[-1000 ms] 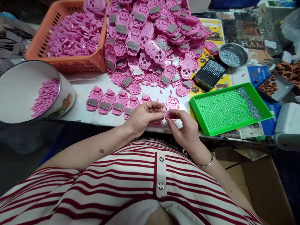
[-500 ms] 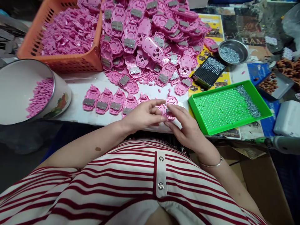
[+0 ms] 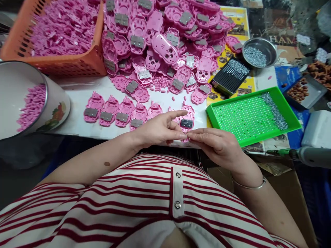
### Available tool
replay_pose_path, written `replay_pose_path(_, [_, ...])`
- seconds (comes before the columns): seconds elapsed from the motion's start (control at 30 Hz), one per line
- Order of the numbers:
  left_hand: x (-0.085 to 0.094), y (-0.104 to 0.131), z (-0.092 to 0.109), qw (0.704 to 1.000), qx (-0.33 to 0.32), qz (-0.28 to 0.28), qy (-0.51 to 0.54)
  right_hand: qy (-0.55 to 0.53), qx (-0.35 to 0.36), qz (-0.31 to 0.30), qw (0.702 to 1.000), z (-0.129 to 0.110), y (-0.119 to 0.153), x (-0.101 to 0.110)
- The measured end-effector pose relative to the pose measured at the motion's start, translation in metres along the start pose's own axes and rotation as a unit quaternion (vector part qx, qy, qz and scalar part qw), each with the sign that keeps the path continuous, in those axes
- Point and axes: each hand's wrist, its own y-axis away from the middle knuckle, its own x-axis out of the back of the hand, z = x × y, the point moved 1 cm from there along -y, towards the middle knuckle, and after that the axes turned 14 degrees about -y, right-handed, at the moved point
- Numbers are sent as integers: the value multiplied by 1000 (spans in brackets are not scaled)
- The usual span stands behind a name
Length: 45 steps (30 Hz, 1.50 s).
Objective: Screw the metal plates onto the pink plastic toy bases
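At the table's front edge my left hand [image 3: 162, 129] is closed in a pinch, its index finger stretched out over a pink plastic shell half [image 3: 187, 112] with a grey metal plate. My right hand [image 3: 217, 141] meets it there, thumb and fingers pressed together. A small pink piece [image 3: 184, 140] shows at the touching fingertips; the fingers mostly cover it, and its kind is unclear. Leftward runs a row of similar shell halves [image 3: 123, 112], the nearer ones partly behind my left hand.
Behind lies a heap of pink shells [image 3: 165, 48]. An orange basket [image 3: 74, 65] and a white pot [image 3: 58, 103] hold pink parts. To the right are a green tray [image 3: 232, 137], a black perforated tray [image 3: 224, 81] and a metal bowl [image 3: 274, 57] with small metal pieces, plus a power screwdriver [image 3: 310, 156].
My right hand has turned and drawn its fingers together, meeting my left fingertips at the small pink piece. The shell half beyond them now shows more fully. The view has shifted slightly.
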Motion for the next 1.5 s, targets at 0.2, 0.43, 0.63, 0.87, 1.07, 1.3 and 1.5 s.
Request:
replay_pose_path(0.2, [0, -7, -8, 858, -250, 207, -397, 87, -91, 199, 972, 14, -11, 4])
replay_pose_path(0.43, [-13, -18, -16, 614, -280, 185, -715, 193, -188, 102, 958, 42, -35, -9])
replay_pose_path(0.63, [-8, -18, -22, 603, -299, 205, -711, 245, -216, 56, 943, 42, -37, -24])
replay_pose_path(0.87, [-3, -14, -27, 597, -323, 204, -705, 258, -210, 88, 939, 47, -27, -45])
replay_pose_path(1.07, [0, -13, -28, 593, -328, 202, -707, 257, -212, 65, 941, 47, -29, -45])
replay_pose_path(1.3, [1, -15, -31, 599, -329, 200, -702, 296, -200, 20, 934, 50, -29, -40])
replay_pose_path(1.5, [1, -13, -29, 608, -324, 191, -699, 360, -173, -73, 914, 40, -35, -35])
